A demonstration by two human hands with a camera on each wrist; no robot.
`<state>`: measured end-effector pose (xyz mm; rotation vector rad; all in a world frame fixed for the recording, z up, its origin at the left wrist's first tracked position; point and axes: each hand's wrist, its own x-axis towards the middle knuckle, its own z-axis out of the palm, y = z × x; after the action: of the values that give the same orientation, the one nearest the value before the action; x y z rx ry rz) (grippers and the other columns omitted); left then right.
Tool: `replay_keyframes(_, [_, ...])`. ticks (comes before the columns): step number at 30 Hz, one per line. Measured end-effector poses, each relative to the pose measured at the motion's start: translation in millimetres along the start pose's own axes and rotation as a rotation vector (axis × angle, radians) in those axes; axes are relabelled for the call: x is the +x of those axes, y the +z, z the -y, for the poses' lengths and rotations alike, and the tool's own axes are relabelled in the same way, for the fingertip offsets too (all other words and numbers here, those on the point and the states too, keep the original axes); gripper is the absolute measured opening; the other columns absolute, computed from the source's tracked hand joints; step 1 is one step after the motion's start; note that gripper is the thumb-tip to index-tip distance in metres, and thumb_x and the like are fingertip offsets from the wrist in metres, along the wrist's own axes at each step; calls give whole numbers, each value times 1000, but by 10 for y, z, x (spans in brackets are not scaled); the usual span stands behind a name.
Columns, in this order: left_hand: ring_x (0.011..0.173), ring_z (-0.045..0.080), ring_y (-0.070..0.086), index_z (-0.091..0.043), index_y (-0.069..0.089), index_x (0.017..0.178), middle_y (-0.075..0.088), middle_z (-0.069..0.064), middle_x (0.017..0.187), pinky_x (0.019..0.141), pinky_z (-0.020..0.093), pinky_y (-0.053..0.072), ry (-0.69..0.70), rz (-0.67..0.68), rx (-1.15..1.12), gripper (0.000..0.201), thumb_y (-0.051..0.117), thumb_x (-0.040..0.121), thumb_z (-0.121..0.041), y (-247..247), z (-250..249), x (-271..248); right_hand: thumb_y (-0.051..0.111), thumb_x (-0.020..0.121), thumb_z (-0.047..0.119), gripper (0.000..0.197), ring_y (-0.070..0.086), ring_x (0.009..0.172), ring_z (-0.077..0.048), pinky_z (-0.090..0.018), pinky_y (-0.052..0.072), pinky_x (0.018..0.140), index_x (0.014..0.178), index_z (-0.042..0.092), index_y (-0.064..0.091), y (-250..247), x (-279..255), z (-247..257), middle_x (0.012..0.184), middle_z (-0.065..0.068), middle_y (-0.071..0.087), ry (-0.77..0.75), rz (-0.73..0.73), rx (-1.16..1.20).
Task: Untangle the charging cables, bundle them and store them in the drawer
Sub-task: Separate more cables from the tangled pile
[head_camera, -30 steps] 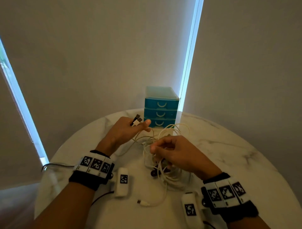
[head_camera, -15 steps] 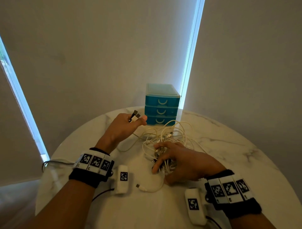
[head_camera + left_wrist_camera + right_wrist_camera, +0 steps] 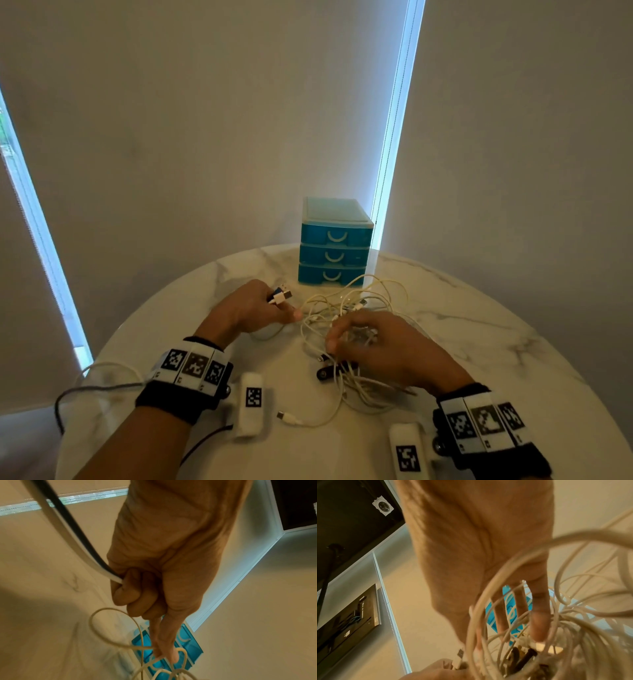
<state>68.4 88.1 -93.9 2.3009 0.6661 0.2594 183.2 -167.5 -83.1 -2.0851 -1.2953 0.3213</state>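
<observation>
A tangle of white charging cables [image 3: 346, 318] lies in the middle of the round marble table [image 3: 479, 342]. My left hand [image 3: 255, 310] grips a white and a black cable [image 3: 96, 561]; their USB plugs [image 3: 281, 296] stick up between its fingers. Its thumb and forefinger pinch another white strand [image 3: 159, 657]. My right hand [image 3: 380, 339] hovers on the tangle with straight, spread fingers [image 3: 539, 622] poking down among the loops. A black strap [image 3: 330, 371] lies under the tangle. The blue three-drawer unit [image 3: 335, 246] stands behind, all drawers closed.
One loose white plug end [image 3: 286, 417] trails toward me on the table. A dark lead [image 3: 85, 390] from my left wrist hangs over the table's left edge. The wall and blinds stand close behind the drawer unit. Bare marble shows to the right.
My left hand has come down and closer to the tangle with the plugs still in it. My right hand let go of the lifted strands, dropped onto the tangle, and now has its fingers among the loops.
</observation>
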Motion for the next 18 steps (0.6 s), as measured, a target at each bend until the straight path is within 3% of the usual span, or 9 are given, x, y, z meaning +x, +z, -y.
replay_keyframes(3, [77, 9, 70, -20, 85, 90, 80, 0, 85, 82, 37, 56, 139, -134, -176, 22, 85, 89, -43, -31, -100, -86, 75, 98, 40, 6, 69, 105, 4, -39, 62, 90, 96, 40, 80, -33, 38, -73, 104, 25, 77, 8, -326, 167])
replay_keyframes(6, [75, -4, 67, -23, 83, 88, 78, -12, 85, 77, 29, 52, 274, -304, -357, 18, 80, 94, -40, -16, -305, -192, 74, 100, 30, 11, 70, 105, 3, -49, 67, 82, 104, 38, 79, -48, 74, -101, 105, 22, 78, -12, -555, 294])
replay_keyframes(9, [89, 6, 74, -26, 83, 93, 81, -11, 95, 85, 30, 58, 343, -356, -434, 14, 79, 95, -39, 10, -468, -244, 68, 105, 30, 26, 71, 111, -5, -50, 67, 82, 128, 42, 71, 0, 129, -59, 120, 23, 75, -79, -577, 414])
replay_keyframes(12, [94, 7, 76, -20, 83, 96, 82, -8, 97, 88, 28, 61, 402, -311, -523, 8, 81, 94, -28, 82, -605, -316, 69, 105, 35, 34, 72, 99, -10, -44, 67, 78, 137, 46, 67, 54, 173, -49, 110, 16, 76, -87, -539, 389])
replay_keyframes(15, [98, 4, 76, -14, 81, 100, 82, -8, 98, 81, 17, 58, 451, -260, -605, 8, 81, 93, -18, 154, -691, -351, 75, 100, 37, 24, 73, 86, -7, -36, 64, 83, 123, 42, 77, 42, 166, -111, 94, 12, 78, -34, -499, 276])
replay_keyframes(18, [96, 1, 75, -16, 80, 100, 81, -10, 98, 80, 13, 55, 452, -257, -614, 8, 81, 93, -21, 166, -705, -344, 76, 98, 37, 10, 74, 81, -4, -30, 62, 79, 105, 40, 83, -17, 134, -148, 89, 14, 80, -13, -576, 291])
